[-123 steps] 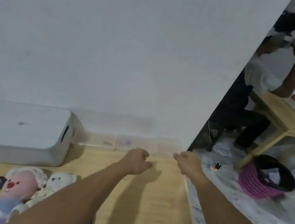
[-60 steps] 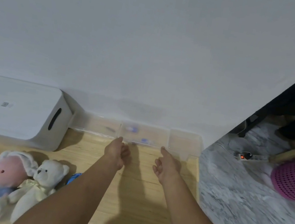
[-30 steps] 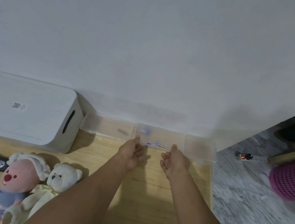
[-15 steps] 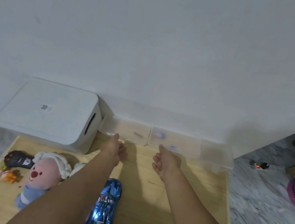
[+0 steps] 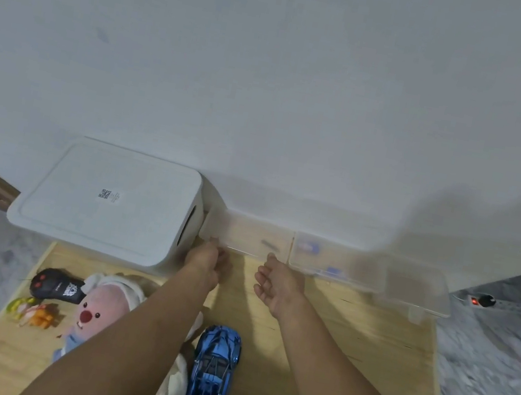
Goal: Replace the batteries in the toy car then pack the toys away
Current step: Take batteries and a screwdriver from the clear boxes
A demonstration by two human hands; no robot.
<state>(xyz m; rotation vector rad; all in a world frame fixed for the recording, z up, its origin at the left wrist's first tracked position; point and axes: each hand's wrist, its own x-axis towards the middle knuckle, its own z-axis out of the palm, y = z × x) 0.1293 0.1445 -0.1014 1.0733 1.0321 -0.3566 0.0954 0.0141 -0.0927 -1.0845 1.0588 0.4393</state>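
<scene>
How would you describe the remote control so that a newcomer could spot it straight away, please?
Start at the big white box against the wall. On the wooden table just in front of its left corner lies the remote control: the only black item, beside a pink soft toy.

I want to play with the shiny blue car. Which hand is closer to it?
Left, I think. The left hand is up at the clear box, roughly above the blue toy car. The right hand is further right, also at the box.
</scene>
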